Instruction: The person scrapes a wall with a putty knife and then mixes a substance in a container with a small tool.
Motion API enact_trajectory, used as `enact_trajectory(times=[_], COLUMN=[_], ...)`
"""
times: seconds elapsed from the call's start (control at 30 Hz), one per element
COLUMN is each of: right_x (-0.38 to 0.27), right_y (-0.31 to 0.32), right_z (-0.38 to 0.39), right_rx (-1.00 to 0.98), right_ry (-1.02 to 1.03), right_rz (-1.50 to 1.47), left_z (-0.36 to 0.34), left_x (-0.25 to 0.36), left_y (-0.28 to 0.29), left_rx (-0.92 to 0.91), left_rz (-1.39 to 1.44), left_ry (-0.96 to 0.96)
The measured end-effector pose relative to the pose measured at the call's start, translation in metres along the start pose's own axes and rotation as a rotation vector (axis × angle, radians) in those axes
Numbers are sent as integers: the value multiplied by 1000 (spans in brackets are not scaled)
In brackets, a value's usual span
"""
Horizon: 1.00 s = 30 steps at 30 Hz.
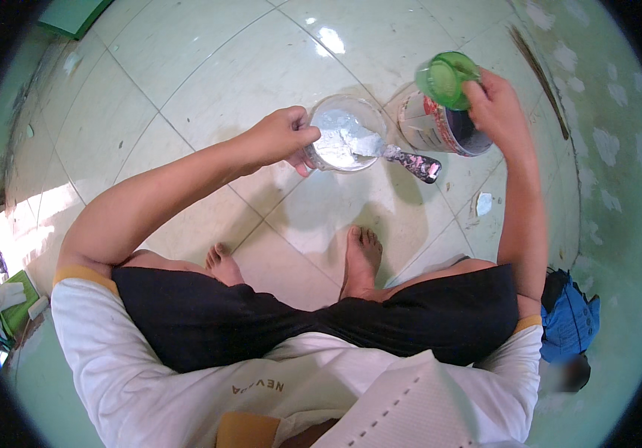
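Note:
My left hand point(289, 140) is closed on the rim of a clear round tub point(372, 110). White paste point(336, 145) lies inside it. A putty knife point(413, 163) with a dark, paint-spotted handle rests across the tub, its blade coated in the paste and its handle sticking out over the right rim. Over to the right, my right hand point(494, 112) grips a green translucent cup point(449, 78) by its side, tilted above a paint bucket point(422, 123). The bucket has a white and red label, and its dark opening shows below my hand. What the cup contains cannot be made out.
A bundle of thin sticks point(541, 82) lies along the patchy green wall point(608, 149) at right. A white scrap point(484, 203) is on the tiled floor point(209, 89). My bare feet point(362, 257) are just below the tub. A blue bag point(571, 321) sits behind my right elbow.

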State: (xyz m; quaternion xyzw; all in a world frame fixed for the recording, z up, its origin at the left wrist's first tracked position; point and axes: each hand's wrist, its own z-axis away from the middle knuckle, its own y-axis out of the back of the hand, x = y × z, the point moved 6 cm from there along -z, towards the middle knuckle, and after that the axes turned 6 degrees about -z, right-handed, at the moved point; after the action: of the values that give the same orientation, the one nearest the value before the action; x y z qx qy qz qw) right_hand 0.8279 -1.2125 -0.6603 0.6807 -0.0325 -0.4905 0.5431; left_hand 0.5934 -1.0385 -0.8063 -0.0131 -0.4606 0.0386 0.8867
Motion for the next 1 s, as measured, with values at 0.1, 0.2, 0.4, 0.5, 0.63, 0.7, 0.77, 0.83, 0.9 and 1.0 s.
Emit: enact_trajectory(times=[0.1, 0.2, 0.4, 0.5, 0.63, 0.7, 0.77, 0.83, 0.9, 1.0], right_x=[-33, -54, -70, -70, -70, -70, -71, -70, -68, -53], right_y=[-29, -45, -63, -67, -71, -72, -70, -71, -72, -71], right_z=[8, 14, 20, 22, 23, 24, 26, 25, 24, 17], right_rx=[23, -2, 108, 112, 143, 152, 169, 174, 172, 107], right_ry=[170, 220, 480, 515, 583, 597, 620, 620, 597, 414], right_rz=[87, 257, 440, 523, 539, 531, 530, 503, 448, 303], left_z=[0, -1, 1, 0, 0, 0, 0, -1, -3, -4], left_x=[-1, -3, -1, -1, 0, 1, 3, 1, 0, -2], left_y=[0, 0, -2, -2, -2, -4, -5, -4, -3, -1], left_rx=[-25, -29, -39, -43, -54, -52, -55, -53, -46, -47], left_rz=[23, 33, 65, 50, 59, 59, 52, 54, 59, 69], left_ry=[-12, -7, -10, -17, -16, -12, -5, -3, -9, -15])
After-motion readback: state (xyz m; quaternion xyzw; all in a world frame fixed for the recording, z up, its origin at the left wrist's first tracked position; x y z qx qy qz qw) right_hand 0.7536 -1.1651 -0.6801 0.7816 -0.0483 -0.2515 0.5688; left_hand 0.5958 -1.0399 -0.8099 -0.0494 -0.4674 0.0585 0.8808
